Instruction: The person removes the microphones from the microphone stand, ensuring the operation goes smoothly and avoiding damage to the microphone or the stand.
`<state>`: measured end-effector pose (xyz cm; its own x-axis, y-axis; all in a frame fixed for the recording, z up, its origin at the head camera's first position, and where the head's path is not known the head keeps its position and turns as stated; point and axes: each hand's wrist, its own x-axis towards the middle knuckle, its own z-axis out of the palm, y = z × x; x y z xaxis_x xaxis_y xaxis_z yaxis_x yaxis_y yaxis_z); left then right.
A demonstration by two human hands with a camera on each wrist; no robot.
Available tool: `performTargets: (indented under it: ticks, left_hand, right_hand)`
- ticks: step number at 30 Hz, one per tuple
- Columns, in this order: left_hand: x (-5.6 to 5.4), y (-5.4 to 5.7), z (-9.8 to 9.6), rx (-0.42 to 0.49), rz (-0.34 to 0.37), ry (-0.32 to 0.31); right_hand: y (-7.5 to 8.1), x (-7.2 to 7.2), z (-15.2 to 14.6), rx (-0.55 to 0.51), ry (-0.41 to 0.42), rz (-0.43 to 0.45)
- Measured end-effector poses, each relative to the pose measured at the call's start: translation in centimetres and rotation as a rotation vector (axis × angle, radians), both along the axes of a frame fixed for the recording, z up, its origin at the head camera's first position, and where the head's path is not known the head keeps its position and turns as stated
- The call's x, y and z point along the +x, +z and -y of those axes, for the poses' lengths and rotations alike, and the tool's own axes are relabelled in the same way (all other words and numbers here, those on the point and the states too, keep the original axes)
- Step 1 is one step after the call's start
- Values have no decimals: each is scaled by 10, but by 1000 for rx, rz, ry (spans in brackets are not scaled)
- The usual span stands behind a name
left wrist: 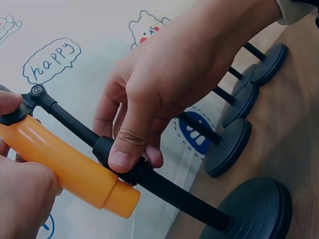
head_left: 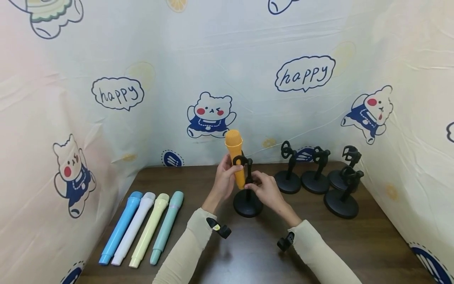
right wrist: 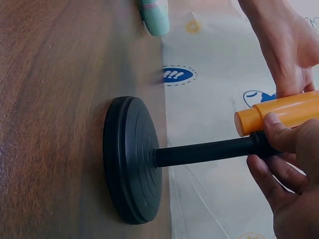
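An orange toy microphone stands nearly upright in the clip of a black desktop microphone stand, its mesh head on top. My left hand grips the microphone's body from the left, thumb across its front near the clip. On the right, my right hand pinches the stand's collar halfway up the pole, thumb against fingers. In the right wrist view the round base sits on the table, and the microphone's lower end lies close beside the pole.
Several more black stands with bare clips are grouped at the table's back right. To the left lie a blue stick, a white one, a yellow one and a mint one, side by side. A printed curtain hangs behind the table.
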<state>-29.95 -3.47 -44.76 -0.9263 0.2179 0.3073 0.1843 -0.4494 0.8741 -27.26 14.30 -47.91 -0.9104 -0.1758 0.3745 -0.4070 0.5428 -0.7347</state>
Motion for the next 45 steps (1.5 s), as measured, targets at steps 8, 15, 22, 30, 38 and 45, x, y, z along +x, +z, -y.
performTargets:
  ticks: [8, 15, 22, 30, 38, 45]
  left_hand:
    - [1, -1, 0, -16, -7, -2]
    - [2, 6, 4, -95, -46, -8]
    - [4, 18, 10, -179, -86, 27]
    - [3, 37, 12, -280, -101, 92]
    - [-2, 48, 11, -361, -122, 156]
    - [-3, 50, 12, -375, -133, 191]
  right_hand:
    - [-3, -1, -1, -6, 10, -9]
    - [-2, -2, -1, 9, 16, -29]
    - [-2, -2, 0, 10, 10, -39]
    - [-3, -2, 0, 16, 14, -41]
    - [-4, -1, 0, 43, -3, -43]
    - [-4, -1, 0, 42, -7, -46]
